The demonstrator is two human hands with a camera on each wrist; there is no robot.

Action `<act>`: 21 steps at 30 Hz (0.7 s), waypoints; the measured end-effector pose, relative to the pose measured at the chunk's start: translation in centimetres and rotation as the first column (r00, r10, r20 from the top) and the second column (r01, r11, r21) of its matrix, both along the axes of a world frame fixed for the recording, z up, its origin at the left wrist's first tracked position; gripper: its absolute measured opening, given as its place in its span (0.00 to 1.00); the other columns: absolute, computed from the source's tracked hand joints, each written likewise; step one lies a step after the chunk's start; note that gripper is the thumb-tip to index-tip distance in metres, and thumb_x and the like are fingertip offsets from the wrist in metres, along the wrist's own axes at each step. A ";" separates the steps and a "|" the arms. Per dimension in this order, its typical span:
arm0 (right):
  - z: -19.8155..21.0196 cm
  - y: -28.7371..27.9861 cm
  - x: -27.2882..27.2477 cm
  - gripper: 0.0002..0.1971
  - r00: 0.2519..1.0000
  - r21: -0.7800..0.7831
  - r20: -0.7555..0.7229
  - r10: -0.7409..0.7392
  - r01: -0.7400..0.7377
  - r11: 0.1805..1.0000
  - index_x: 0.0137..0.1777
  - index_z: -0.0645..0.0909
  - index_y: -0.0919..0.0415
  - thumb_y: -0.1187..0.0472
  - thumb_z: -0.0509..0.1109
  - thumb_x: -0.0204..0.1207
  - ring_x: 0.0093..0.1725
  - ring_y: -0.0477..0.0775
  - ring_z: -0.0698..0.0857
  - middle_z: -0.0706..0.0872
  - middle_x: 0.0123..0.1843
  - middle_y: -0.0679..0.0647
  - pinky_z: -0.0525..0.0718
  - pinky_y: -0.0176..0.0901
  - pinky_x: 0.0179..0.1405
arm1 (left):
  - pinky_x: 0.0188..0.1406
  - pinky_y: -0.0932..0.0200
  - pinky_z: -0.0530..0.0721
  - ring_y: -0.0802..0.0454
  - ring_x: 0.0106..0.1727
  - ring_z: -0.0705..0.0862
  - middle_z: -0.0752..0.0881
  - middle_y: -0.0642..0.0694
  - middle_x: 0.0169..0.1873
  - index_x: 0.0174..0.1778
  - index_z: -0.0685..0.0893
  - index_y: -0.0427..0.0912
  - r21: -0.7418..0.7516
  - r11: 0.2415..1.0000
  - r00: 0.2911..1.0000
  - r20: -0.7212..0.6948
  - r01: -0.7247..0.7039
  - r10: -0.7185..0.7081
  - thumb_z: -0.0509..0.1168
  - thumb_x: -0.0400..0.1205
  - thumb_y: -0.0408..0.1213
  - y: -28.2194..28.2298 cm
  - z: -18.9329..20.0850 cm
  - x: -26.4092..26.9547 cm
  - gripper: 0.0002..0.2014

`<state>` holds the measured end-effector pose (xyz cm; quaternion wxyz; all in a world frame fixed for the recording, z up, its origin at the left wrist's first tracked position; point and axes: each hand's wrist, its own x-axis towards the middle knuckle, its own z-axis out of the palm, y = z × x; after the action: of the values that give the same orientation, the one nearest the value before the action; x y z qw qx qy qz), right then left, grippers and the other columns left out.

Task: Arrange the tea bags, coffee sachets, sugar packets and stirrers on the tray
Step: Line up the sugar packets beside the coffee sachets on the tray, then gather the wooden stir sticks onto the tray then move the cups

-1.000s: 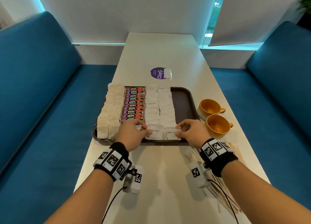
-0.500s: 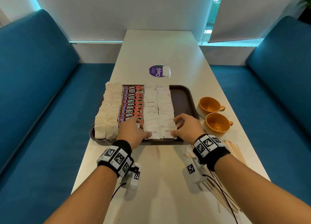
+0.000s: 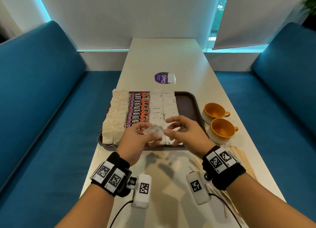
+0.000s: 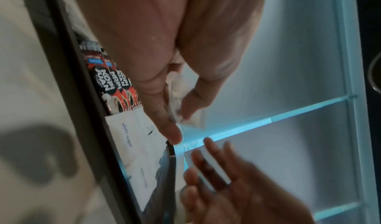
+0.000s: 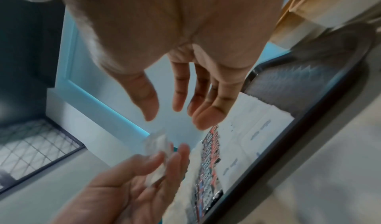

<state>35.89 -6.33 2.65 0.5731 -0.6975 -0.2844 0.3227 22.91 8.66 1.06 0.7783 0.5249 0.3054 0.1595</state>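
Observation:
A dark tray (image 3: 189, 106) holds rows of tea bags (image 3: 116, 114), red coffee sachets (image 3: 139, 108) and white sugar packets (image 3: 169, 106). My left hand (image 3: 138, 138) is raised over the tray's near edge and pinches a white sugar packet (image 3: 153, 131) between thumb and fingers; the left wrist view shows this packet (image 4: 177, 100) in the pinch. My right hand (image 3: 184, 132) hovers just right of it, fingers spread and relaxed, holding nothing (image 5: 175, 106). Wooden stirrers (image 3: 239, 157) lie on the table at the near right, partly hidden by my right wrist.
Two orange cups (image 3: 216, 111) (image 3: 222, 130) stand right of the tray. A purple sticker with a white packet (image 3: 165, 78) lies beyond the tray. Blue benches flank the white table (image 3: 164, 56). The tray's right strip is bare.
Both hands lifted off the nearest sugar packets on the tray. The left hand now holds one packet in the air, and the right hand has opened beside it.

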 end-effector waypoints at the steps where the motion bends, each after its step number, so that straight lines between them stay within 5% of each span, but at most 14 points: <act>1: 0.0 0.2 -0.1 0.20 1.000 0.002 0.006 0.017 -0.017 1.000 0.62 0.87 0.51 0.58 0.85 0.71 0.42 0.56 0.89 0.88 0.55 0.61 0.92 0.49 0.41 | 0.40 0.53 0.91 0.36 0.43 0.92 0.91 0.27 0.51 0.61 0.81 0.28 0.078 0.997 0.999 -0.042 0.021 -0.018 0.75 0.76 0.20 0.1 -0.1 0.1 0.18; 6: -1.0 1.8 0.9 0.10 0.991 -0.112 0.129 -0.023 0.037 0.993 0.55 0.90 0.61 0.70 0.81 0.75 0.39 0.60 0.92 0.92 0.45 0.64 0.94 0.54 0.44 | 0.41 0.52 0.91 0.46 0.39 0.92 0.92 0.35 0.43 0.50 0.85 0.34 0.310 0.950 0.989 -0.151 0.042 0.005 0.79 0.73 0.24 1.1 -0.5 0.9 0.13; 11: -2.9 3.8 1.9 0.08 0.974 -0.323 0.223 -0.036 0.109 0.940 0.50 0.92 0.59 0.66 0.83 0.72 0.30 0.49 0.89 0.92 0.43 0.57 0.89 0.36 0.33 | 0.43 0.60 0.84 0.53 0.41 0.89 0.91 0.49 0.35 0.40 0.88 0.48 0.617 0.772 0.908 -0.396 0.153 0.137 0.82 0.72 0.36 2.6 -1.9 1.9 0.09; 14: -3.7 4.9 2.1 0.05 0.924 -0.449 0.378 0.067 0.120 0.886 0.49 0.94 0.55 0.62 0.82 0.73 0.37 0.45 0.88 0.91 0.42 0.50 0.90 0.36 0.44 | 0.46 0.55 0.86 0.52 0.43 0.89 0.90 0.51 0.35 0.38 0.86 0.51 0.654 0.715 0.854 -0.495 0.247 0.158 0.82 0.70 0.39 2.7 -2.7 2.2 0.10; 17: -3.8 5.6 2.0 0.07 0.912 -0.508 0.396 0.106 0.122 0.853 0.50 0.92 0.53 0.64 0.81 0.74 0.34 0.41 0.85 0.88 0.42 0.48 0.84 0.30 0.36 | 0.51 0.47 0.89 0.51 0.44 0.88 0.90 0.53 0.36 0.35 0.85 0.52 0.637 0.704 0.807 -0.570 0.314 0.156 0.84 0.64 0.43 2.7 -3.0 2.2 0.13; 21: -2.4 4.6 1.7 0.10 0.902 -0.447 0.428 0.053 0.161 0.880 0.52 0.89 0.50 0.60 0.83 0.72 0.34 0.43 0.84 0.86 0.41 0.49 0.83 0.32 0.36 | 0.45 0.55 0.86 0.53 0.42 0.87 0.88 0.51 0.37 0.41 0.82 0.50 0.653 0.705 0.835 -0.526 0.275 0.162 0.83 0.69 0.37 2.5 -2.7 1.9 0.15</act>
<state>37.60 -1.70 0.29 0.3181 -0.8772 -0.2959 0.2045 24.77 11.18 -1.64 0.4005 0.8141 0.4126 0.0818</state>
